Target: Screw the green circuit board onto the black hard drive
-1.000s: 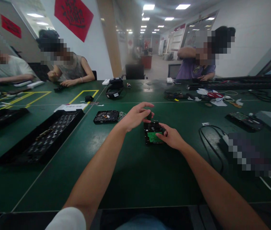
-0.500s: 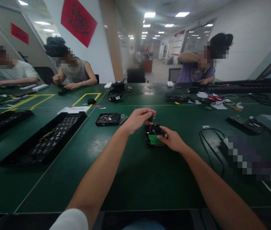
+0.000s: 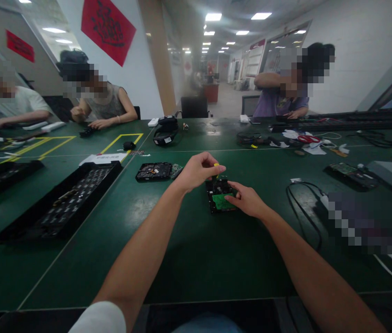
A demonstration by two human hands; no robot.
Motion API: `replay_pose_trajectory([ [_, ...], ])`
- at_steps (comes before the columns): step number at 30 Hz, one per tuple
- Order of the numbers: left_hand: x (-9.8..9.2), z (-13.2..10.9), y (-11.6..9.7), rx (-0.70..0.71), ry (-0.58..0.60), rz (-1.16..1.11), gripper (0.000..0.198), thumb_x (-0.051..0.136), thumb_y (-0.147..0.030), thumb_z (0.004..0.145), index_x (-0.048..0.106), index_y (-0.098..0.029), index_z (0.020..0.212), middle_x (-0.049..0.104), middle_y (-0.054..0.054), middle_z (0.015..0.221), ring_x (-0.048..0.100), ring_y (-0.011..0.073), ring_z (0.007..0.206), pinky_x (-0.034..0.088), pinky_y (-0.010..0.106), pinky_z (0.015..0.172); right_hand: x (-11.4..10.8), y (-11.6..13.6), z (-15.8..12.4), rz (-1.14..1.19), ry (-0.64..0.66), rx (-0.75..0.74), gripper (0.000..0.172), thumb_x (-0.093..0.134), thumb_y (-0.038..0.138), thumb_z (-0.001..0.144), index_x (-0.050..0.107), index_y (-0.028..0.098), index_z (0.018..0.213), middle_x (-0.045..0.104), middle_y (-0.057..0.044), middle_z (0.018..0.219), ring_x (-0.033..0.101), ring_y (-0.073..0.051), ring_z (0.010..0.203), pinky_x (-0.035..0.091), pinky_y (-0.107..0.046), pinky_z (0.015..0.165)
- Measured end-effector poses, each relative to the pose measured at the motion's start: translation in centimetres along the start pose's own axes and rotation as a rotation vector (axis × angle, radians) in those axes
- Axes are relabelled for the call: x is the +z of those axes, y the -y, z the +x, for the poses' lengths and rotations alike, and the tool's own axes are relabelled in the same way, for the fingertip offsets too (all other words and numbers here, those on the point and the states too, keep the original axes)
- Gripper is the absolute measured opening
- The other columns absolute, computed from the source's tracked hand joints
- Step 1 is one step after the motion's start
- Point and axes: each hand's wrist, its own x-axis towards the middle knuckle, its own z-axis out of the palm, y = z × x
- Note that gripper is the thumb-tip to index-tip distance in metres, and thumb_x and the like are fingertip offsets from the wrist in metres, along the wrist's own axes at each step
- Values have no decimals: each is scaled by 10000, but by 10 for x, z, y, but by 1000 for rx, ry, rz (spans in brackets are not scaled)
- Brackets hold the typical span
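Note:
A black hard drive [image 3: 218,194] with a green circuit board [image 3: 222,201] on top lies on the green table in front of me. My left hand [image 3: 198,170] is closed around a small tool with a yellow tip [image 3: 216,165], held upright over the drive's far edge. My right hand [image 3: 246,200] rests on the drive's right side, with its fingers curled against the green board.
A second opened drive [image 3: 154,170] lies to the left. A long black tray [image 3: 62,199] of parts runs along the left. Cables [image 3: 303,203] and circuit boards [image 3: 350,173] lie at the right. Three other people sit at the table's far side.
My left hand has closed tighter on the tool and the yellow tip now shows above its fingers. The right hand stays on the drive.

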Motion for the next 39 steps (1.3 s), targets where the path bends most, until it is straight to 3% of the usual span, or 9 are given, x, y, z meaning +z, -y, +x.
replay_pose_trajectory([
  [3, -6, -1, -4, 5, 93, -22, 272, 764, -392, 891, 728, -158, 1025, 705, 61, 916, 651, 154, 817, 558, 252, 652, 0, 0, -1, -9, -18, -22, 654, 674, 434, 955, 497, 188, 1534, 667, 17, 700, 620, -172, 612, 432, -303, 616],
  [7, -16, -2, -10, -28, 178, -74, 333, 655, -315, 946, 714, -189, 1249, 733, 96, 1089, 683, 198, 973, 584, 262, 682, -1, 1, -1, -12, -30, -29, 656, 682, 431, 948, 495, 193, 1529, 705, -3, 764, 632, -175, 635, 448, -308, 630],
  [10, -21, -3, -13, -3, 169, 38, 274, 644, -315, 945, 759, -181, 1155, 736, 98, 1056, 683, 207, 946, 573, 248, 622, -1, 0, -1, 40, -21, -15, 702, 691, 403, 944, 428, 223, 1569, 769, -57, 978, 651, -164, 644, 479, -316, 646],
  [14, -22, -4, -14, 27, 123, 147, 235, 707, -365, 918, 775, -161, 1014, 733, 77, 920, 671, 175, 789, 558, 253, 594, 1, -2, -1, 90, -36, 6, 753, 732, 387, 923, 396, 258, 1584, 738, -136, 1263, 666, -151, 647, 514, -336, 675],
  [21, -13, -2, -9, 71, 112, 67, 243, 807, -345, 851, 741, -133, 952, 727, 68, 852, 654, 137, 685, 532, 262, 619, 2, -3, 0, 77, -35, 10, 734, 736, 399, 924, 413, 264, 1569, 688, -156, 1381, 662, -137, 646, 511, -322, 656],
  [27, -18, -2, -6, -10, 182, -119, 280, 740, -361, 912, 757, -129, 1068, 747, 107, 1013, 686, 172, 895, 567, 286, 751, 3, -7, 0, 62, -40, -10, 732, 725, 422, 928, 417, 242, 1568, 725, -146, 1305, 672, -148, 651, 519, -335, 683],
  [31, -22, -2, -8, -65, 205, -167, 291, 671, -361, 967, 755, -125, 1114, 736, 116, 1054, 683, 171, 908, 592, 309, 795, 3, -7, 0, 66, -38, -15, 734, 733, 427, 924, 430, 231, 1563, 772, -115, 1139, 686, -176, 681, 519, -350, 709],
  [35, -19, -2, -8, -31, 135, -78, 251, 696, -323, 943, 746, -154, 1121, 711, 85, 1025, 664, 163, 884, 614, 293, 738, 2, -7, 0, 76, -31, -16, 736, 726, 419, 930, 417, 234, 1572, 780, -87, 1036, 681, -182, 665, 512, -347, 694],
  [39, -16, -4, -10, 3, 139, -14, 228, 693, -322, 938, 753, -170, 1097, 686, 64, 953, 641, 165, 856, 605, 260, 646, 1, -6, 0, 68, -24, -13, 727, 723, 400, 933, 410, 238, 1570, 772, -101, 1123, 678, -161, 658, 509, -329, 679],
])
